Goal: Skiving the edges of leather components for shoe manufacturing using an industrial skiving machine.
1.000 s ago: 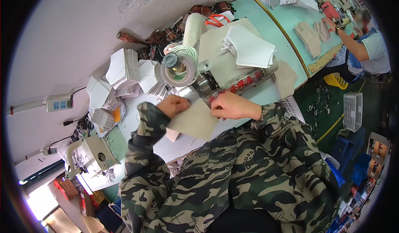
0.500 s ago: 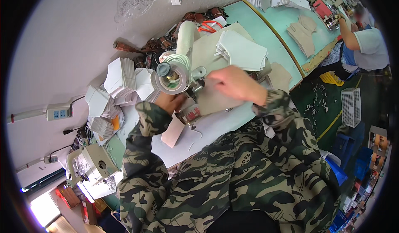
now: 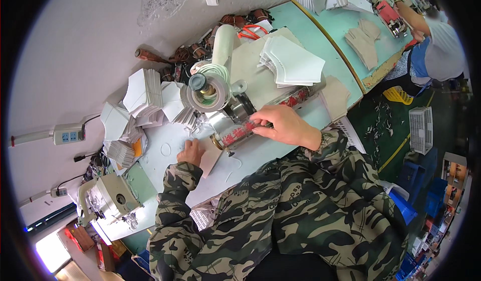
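Observation:
My left hand [image 3: 190, 153] is at the left edge of a pale pinkish flat panel [image 3: 211, 155] on the white tabletop, its fingers bent and closed on that edge. My right hand [image 3: 286, 125] hovers at the machine's cylindrical arm [image 3: 239, 133], which is patterned in red. Its thumb and fingers are drawn together, and whatever may be between them is hidden. Above the arm stands the machine's head [image 3: 207, 91], with a round dark knob and coils of pale green tubing. Beyond my right hand, a stack of white cut panels [image 3: 294, 63] lies on a beige board [image 3: 245, 63].
Several stacks of white panels [image 3: 143, 93] stand left of the machine. A screwdriver-like brown handle [image 3: 150, 55] lies by the wall. Another machine [image 3: 112, 196] is at lower left. At upper right, a person [image 3: 441, 45] works at a red machine [image 3: 388, 13]. Crates [image 3: 421, 129] stand on the floor.
The beige sheet under my right hand has left the cylindrical arm, baring its red pattern. My left hand has moved down-left from beneath the machine head to the pinkish panel.

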